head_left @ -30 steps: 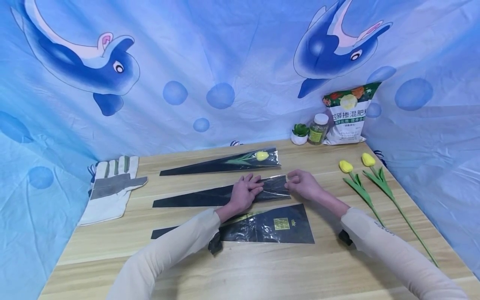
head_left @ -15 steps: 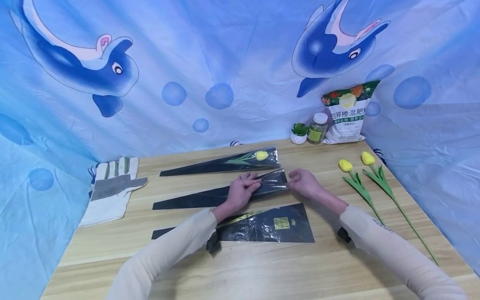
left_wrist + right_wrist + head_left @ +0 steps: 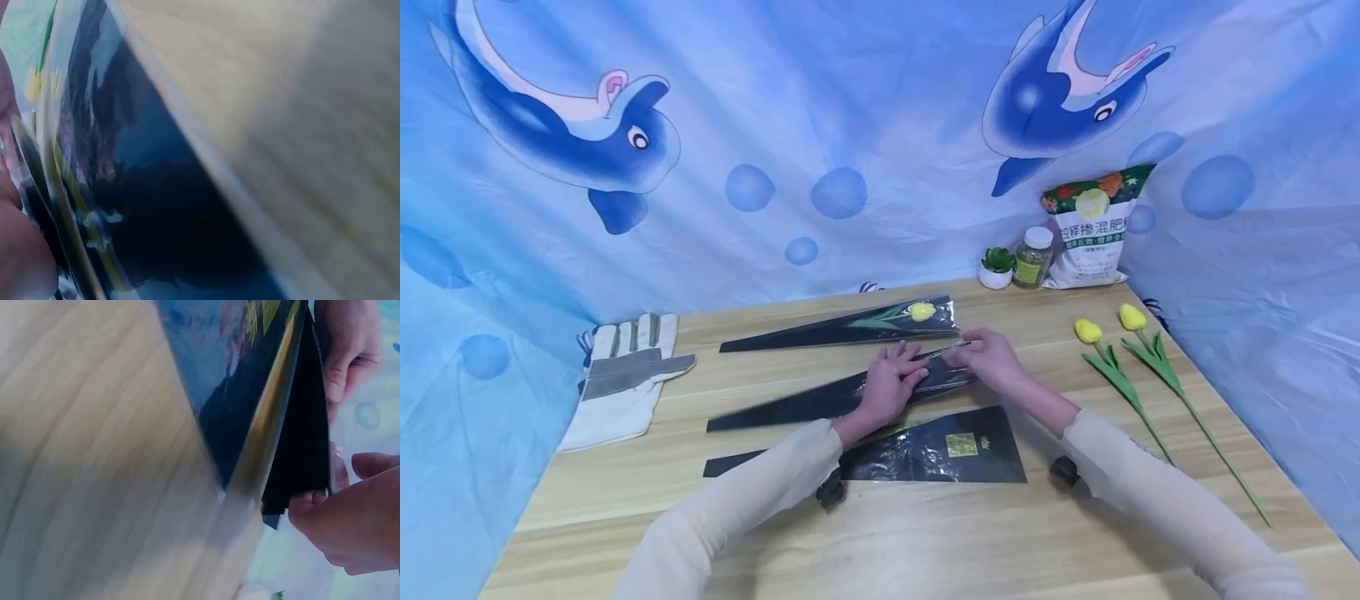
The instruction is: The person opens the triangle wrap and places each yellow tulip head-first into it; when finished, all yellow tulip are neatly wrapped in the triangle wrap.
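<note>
On the light wood-grain table (image 3: 925, 542), a white fabric glove with a grey band (image 3: 625, 375) is lying at the left of the frame, fingers pointing up. To its right, three long, tapered, glossy black film sleeves are lying in a column at frame centre, narrow ends to the left. The top sleeve (image 3: 827, 330) is holding a yellow artificial tulip with green leaves (image 3: 922, 312). The middle sleeve (image 3: 812, 406) is slanting up to the right, beneath both hands. The bottom sleeve (image 3: 917, 460) is showing a gold square print near its wide end.

The left hand (image 3: 887, 387) is resting on the middle sleeve at frame centre, fingers spread. The right hand (image 3: 992, 360), right of centre, is pinching the edge of that sleeve's wide end.

Farther right, at the rear table edge, a white pot with a green succulent (image 3: 996, 268), a clear jar with a white lid (image 3: 1033, 258) and a white, green-topped printed bag (image 3: 1092, 229) are standing side by side. At the right, two loose yellow tulips with long green stems (image 3: 1122, 385) (image 3: 1187, 400) are lying diagonally.
</note>
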A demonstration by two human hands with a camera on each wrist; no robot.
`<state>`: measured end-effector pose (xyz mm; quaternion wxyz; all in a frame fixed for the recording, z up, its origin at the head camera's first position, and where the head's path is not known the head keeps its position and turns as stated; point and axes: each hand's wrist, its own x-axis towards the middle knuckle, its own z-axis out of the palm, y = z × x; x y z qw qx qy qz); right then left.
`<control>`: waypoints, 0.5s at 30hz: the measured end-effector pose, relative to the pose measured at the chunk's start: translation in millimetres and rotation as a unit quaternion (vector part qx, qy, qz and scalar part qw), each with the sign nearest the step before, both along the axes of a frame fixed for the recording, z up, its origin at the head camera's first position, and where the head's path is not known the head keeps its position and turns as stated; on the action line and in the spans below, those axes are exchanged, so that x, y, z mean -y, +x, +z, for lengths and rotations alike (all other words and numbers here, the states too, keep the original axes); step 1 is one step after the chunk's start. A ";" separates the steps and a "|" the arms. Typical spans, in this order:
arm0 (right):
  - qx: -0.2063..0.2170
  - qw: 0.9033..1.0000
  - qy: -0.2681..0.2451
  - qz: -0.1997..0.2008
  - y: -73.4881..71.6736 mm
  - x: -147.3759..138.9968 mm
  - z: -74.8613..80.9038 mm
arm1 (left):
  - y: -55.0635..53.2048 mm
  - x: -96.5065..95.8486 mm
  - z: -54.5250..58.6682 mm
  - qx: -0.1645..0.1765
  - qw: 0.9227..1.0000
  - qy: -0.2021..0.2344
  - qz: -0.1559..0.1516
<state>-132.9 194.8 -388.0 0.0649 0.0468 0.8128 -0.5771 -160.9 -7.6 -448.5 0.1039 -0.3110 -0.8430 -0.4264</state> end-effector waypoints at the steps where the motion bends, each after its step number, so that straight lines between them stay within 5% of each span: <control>1: 0.005 1.000 -0.011 -0.003 -1.9 1.3 -1.4 | 0.0 -0.3 0.6 -0.004 1.000 -0.003 -0.001; 8: 0.016 0.994 -0.112 -0.003 -9.0 0.4 -9.9 | 0.8 5.1 -2.4 -0.007 0.999 -0.031 0.021; 15: 0.036 0.987 -0.156 0.004 -10.8 -4.5 -13.3 | 3.4 3.8 -0.4 0.011 0.998 -0.060 0.034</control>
